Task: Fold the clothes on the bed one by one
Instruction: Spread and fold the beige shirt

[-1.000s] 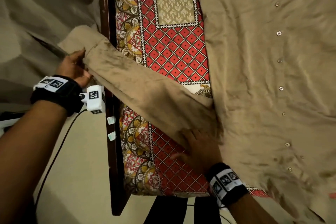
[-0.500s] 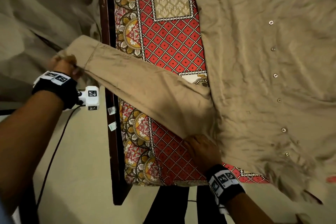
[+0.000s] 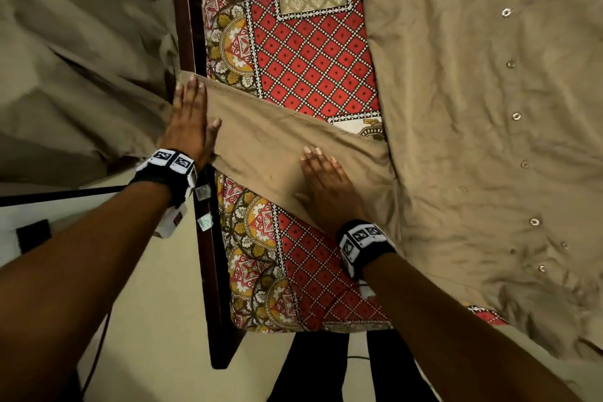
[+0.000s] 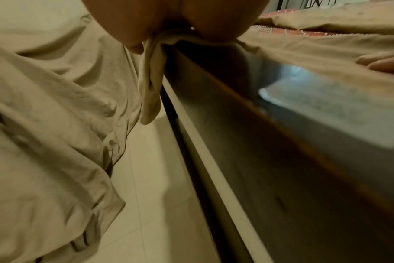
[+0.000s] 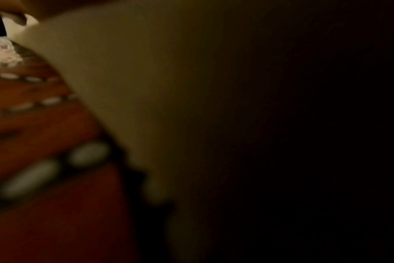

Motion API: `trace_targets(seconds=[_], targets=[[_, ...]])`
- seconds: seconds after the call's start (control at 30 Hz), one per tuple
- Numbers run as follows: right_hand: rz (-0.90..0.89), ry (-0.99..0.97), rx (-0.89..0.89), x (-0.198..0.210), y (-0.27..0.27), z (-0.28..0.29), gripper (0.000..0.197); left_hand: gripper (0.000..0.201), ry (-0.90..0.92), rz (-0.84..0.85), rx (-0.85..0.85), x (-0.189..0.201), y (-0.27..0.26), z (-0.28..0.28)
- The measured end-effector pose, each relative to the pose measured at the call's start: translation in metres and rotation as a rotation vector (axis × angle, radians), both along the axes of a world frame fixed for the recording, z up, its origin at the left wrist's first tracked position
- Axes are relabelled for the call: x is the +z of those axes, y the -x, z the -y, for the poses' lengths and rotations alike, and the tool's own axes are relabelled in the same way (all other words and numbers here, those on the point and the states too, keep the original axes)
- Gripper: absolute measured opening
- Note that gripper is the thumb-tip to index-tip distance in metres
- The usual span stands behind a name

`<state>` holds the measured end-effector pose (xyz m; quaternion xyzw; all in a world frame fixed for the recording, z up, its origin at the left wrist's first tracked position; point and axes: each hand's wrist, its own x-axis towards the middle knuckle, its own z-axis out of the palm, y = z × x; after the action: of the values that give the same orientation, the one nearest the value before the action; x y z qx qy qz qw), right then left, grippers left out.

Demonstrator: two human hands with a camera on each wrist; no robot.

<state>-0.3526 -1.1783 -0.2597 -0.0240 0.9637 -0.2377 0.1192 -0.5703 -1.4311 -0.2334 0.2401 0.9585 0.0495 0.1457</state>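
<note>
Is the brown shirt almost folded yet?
Not yet. Done: the shirt lies spread flat on the patterned bedsheet. In hand: the left hand and right hand press flat on the sleeve, which stretches out to the bed's edge. Left: no fold shows, so the sleeves and body need folding.

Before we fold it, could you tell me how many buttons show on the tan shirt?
7 buttons, in one line down the shirt front, from the head view's top edge towards the hem; creases may hide others.
</note>
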Motion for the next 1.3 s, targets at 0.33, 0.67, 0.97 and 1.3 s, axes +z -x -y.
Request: trace_targets(seconds=[0.33,0.67,0.97,1.3], targets=[[0.132,-0.179,-0.231,0.014,-0.035,-0.038,0.147,0.093,0.035,0.030,0.038,0.003,0.000,-0.001],[0.026,-0.106,-0.195,-0.001,-0.094,-0.045,0.091,0.071,0.015,0.128,-0.184,0.012,-0.117,-0.115],[0.030,-0.030,-0.290,0.019,-0.141,-0.060,0.098,0.092,0.062,0.065,0.020,-0.020,-0.127,-0.117],[-0.062,-0.191,-0.432,0.073,-0.176,-0.193,0.051,0.084,-0.253,0.135,-0.058,0.018,-0.177,-0.209]])
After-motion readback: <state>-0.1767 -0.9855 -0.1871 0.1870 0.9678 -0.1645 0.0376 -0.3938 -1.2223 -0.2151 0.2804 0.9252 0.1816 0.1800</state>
